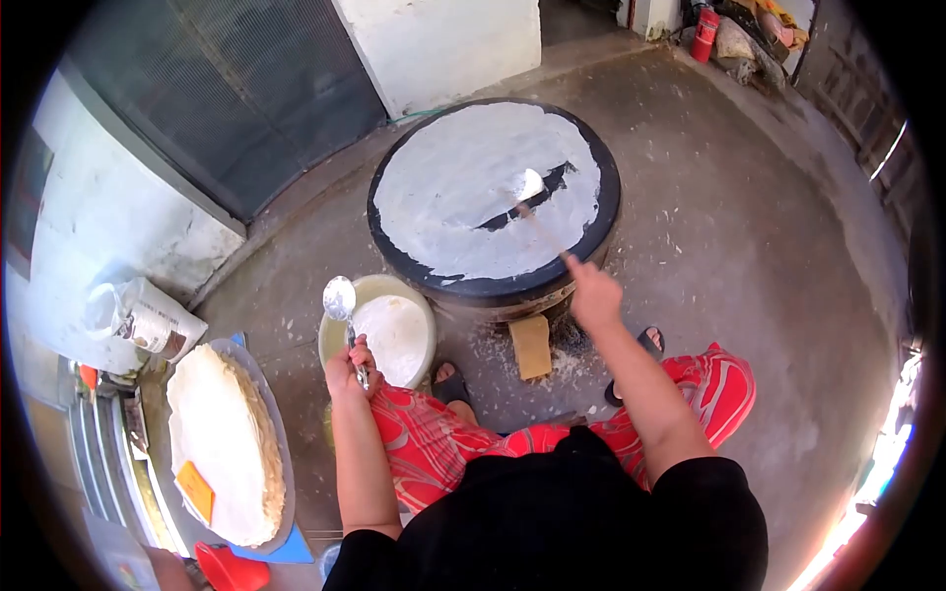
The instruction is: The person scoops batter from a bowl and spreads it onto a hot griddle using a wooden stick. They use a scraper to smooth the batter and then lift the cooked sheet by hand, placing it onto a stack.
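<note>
My left hand (348, 372) is closed around the handle of a metal ladle (340, 298), its bowl coated with white batter. The ladle is raised beside a pale tub (327, 345) holding more white batter (396, 340). My right hand (595, 297) grips the thin wooden handle of a batter spreader (540, 229); the blurred far end is over the griddle. White batter (448, 182) covers most of this large round black griddle (608, 187). A dark uncovered streak crosses the layer near the spreader, and a thick white dollop (530, 184) lies beside it.
At left, a tall stack of thin round pancakes (222, 433) bears an orange scraper (195, 491). A white bucket (148, 317) tilts near the wall. A tan board (532, 347) leans below the griddle, among scraps. A red fire extinguisher (704, 35) stands far back.
</note>
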Action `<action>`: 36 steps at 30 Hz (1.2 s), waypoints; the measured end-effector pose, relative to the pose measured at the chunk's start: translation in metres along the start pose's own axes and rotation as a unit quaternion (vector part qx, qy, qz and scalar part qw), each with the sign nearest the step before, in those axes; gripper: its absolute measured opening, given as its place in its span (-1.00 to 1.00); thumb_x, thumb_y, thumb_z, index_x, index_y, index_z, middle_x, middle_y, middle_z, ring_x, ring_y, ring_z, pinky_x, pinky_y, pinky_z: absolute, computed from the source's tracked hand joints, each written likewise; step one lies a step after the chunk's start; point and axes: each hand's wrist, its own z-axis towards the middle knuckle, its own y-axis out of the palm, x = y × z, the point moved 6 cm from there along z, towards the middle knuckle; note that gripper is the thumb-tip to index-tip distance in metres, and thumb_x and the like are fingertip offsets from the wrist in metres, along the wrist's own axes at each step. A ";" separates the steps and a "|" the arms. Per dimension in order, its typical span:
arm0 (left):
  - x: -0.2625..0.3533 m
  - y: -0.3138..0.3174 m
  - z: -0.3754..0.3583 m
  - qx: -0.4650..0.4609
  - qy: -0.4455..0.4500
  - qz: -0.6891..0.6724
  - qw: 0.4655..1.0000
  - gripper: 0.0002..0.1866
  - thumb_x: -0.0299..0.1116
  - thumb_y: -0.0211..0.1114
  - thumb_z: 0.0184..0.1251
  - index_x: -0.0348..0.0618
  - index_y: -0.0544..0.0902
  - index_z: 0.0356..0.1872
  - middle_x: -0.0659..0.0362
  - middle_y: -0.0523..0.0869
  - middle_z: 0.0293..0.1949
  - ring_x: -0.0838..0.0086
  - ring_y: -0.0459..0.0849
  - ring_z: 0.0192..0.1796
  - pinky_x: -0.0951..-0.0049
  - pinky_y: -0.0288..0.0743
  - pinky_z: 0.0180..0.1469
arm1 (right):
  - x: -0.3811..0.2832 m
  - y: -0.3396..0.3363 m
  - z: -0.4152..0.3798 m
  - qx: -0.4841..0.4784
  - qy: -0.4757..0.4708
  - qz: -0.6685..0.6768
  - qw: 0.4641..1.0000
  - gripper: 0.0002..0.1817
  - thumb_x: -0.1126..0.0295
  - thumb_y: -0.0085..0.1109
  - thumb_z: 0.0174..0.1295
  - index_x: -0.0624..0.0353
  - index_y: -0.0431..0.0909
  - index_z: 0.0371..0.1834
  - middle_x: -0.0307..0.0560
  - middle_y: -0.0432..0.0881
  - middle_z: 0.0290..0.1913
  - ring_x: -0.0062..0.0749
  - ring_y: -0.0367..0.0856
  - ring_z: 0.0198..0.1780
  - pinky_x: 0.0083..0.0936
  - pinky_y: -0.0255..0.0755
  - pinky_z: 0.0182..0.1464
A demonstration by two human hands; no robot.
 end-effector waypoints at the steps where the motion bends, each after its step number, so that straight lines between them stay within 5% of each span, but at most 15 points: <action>1: 0.000 0.000 0.000 0.000 0.000 0.000 1.000 -0.78 -0.48 -0.23 0.32 -0.51 0.27 -0.19 0.15 0.39 -0.50 0.63 0.36 -0.65 0.72 0.30 -0.72 | 0.023 0.008 0.007 -0.008 0.036 -0.035 0.999 -0.53 0.48 -0.04 -0.04 -0.03 0.37 0.05 -0.12 0.45 -0.41 -0.21 0.52 -0.41 -0.32 0.43 -0.40; 5: -0.001 0.003 -0.004 0.017 0.009 0.016 1.000 -0.78 -0.49 -0.22 0.32 -0.51 0.28 -0.19 0.15 0.40 -0.50 0.62 0.36 -0.66 0.72 0.31 -0.72 | 0.057 -0.012 0.027 -0.040 0.105 -0.073 0.991 -0.53 0.45 -0.03 -0.03 -0.01 0.37 0.05 -0.09 0.47 -0.36 -0.17 0.54 -0.37 -0.30 0.44 -0.37; 8: 0.000 0.002 -0.001 0.022 -0.001 0.001 1.000 -0.76 -0.40 -0.20 0.35 -0.44 0.32 -0.25 0.19 0.39 -0.51 0.64 0.36 -0.65 0.71 0.31 -0.71 | 0.058 -0.014 0.019 -0.080 0.183 -0.007 0.980 -0.58 0.40 -0.06 0.04 0.02 0.37 0.06 0.00 0.53 -0.25 -0.05 0.55 -0.26 -0.22 0.44 -0.26; 11: 0.001 0.001 0.000 0.016 -0.005 0.004 1.000 -0.77 -0.40 -0.20 0.34 -0.44 0.31 -0.24 0.19 0.40 -0.49 0.64 0.36 -0.65 0.71 0.31 -0.71 | 0.071 0.022 0.004 -0.050 0.245 0.254 0.934 -0.63 0.29 -0.17 0.18 0.06 0.35 0.07 0.14 0.54 -0.14 0.03 0.49 -0.09 -0.19 0.36 -0.05; 16: -0.001 0.001 -0.002 0.022 -0.004 0.016 1.000 -0.76 -0.41 -0.21 0.34 -0.45 0.31 -0.25 0.18 0.40 -0.49 0.63 0.37 -0.65 0.72 0.32 -0.71 | 0.135 0.039 0.035 -0.061 0.292 0.254 0.920 -0.66 0.33 -0.19 0.19 -0.04 0.42 0.02 0.10 0.54 -0.13 0.05 0.48 -0.09 -0.20 0.36 -0.06; 18: 0.001 0.001 -0.002 0.020 -0.006 0.018 1.000 -0.77 -0.42 -0.21 0.34 -0.46 0.32 -0.25 0.18 0.40 -0.49 0.63 0.37 -0.65 0.73 0.32 -0.71 | 0.136 0.046 0.041 -0.082 0.190 0.236 0.950 -0.66 0.32 -0.15 0.22 0.01 0.44 0.05 -0.15 0.60 -0.46 -0.40 0.54 -0.49 -0.47 0.40 -0.40; 21: 0.003 0.000 0.000 0.015 -0.018 0.004 1.000 -0.77 -0.43 -0.20 0.33 -0.47 0.32 -0.24 0.18 0.40 -0.49 0.63 0.37 -0.65 0.72 0.32 -0.71 | 0.128 0.020 0.026 -0.197 0.215 0.370 0.882 -0.68 0.29 -0.11 0.22 0.00 0.48 0.03 -0.24 0.57 -0.50 -0.58 0.38 -0.64 -0.57 0.30 -0.58; 25: 0.005 -0.004 0.003 0.018 -0.012 0.010 1.000 -0.76 -0.45 -0.20 0.33 -0.49 0.32 -0.21 0.17 0.40 -0.49 0.63 0.36 -0.65 0.71 0.32 -0.71 | 0.148 0.017 0.012 -0.161 0.304 0.431 0.834 -0.70 0.34 -0.08 0.18 0.01 0.51 -0.03 -0.12 0.57 -0.45 -0.52 0.52 -0.43 -0.57 0.40 -0.24; 27: 0.006 -0.007 0.006 0.020 -0.011 0.012 1.000 -0.76 -0.45 -0.21 0.32 -0.49 0.32 -0.20 0.17 0.40 -0.49 0.63 0.35 -0.65 0.71 0.31 -0.71 | 0.145 0.031 0.017 -0.079 0.289 0.341 0.891 -0.68 0.31 -0.03 0.18 -0.02 0.50 0.01 -0.25 0.54 -0.51 -0.62 0.34 -0.65 -0.59 0.28 -0.59; 28: 0.006 -0.006 0.006 0.009 -0.015 0.012 1.000 -0.76 -0.45 -0.21 0.32 -0.50 0.31 -0.19 0.17 0.40 -0.49 0.64 0.35 -0.64 0.71 0.30 -0.71 | 0.130 0.031 0.016 -0.080 0.289 0.342 0.890 -0.68 0.31 -0.03 0.18 -0.02 0.50 0.01 -0.25 0.54 -0.51 -0.62 0.34 -0.65 -0.59 0.28 -0.59; 30: 0.009 -0.005 0.005 -0.003 -0.015 0.009 1.000 -0.75 -0.46 -0.21 0.32 -0.50 0.31 -0.18 0.17 0.40 -0.48 0.64 0.35 -0.64 0.71 0.29 -0.71 | 0.090 0.026 0.019 -0.095 0.170 0.245 0.950 -0.70 0.33 -0.04 0.15 -0.02 0.51 -0.03 -0.06 0.62 -0.27 -0.35 0.59 -0.27 -0.50 0.41 -0.19; 34: 0.012 -0.006 -0.003 -0.049 -0.023 0.003 0.999 -0.72 -0.41 -0.22 0.35 -0.50 0.31 -0.14 0.17 0.40 -0.47 0.65 0.34 -0.63 0.72 0.27 -0.71 | 0.081 -0.001 0.012 -0.180 0.143 0.297 0.927 -0.70 0.32 -0.04 0.15 -0.05 0.51 -0.03 0.00 0.59 -0.17 -0.22 0.57 -0.15 -0.44 0.40 -0.13; 36: 0.011 -0.004 -0.012 -0.073 -0.022 -0.003 0.997 -0.70 -0.39 -0.22 0.36 -0.50 0.30 -0.12 0.17 0.40 -0.47 0.65 0.34 -0.62 0.72 0.27 -0.70 | 0.109 0.007 0.000 -0.171 0.252 0.323 0.896 -0.69 0.31 -0.06 0.15 -0.07 0.50 -0.03 0.01 0.58 -0.15 -0.16 0.55 -0.11 -0.40 0.40 -0.08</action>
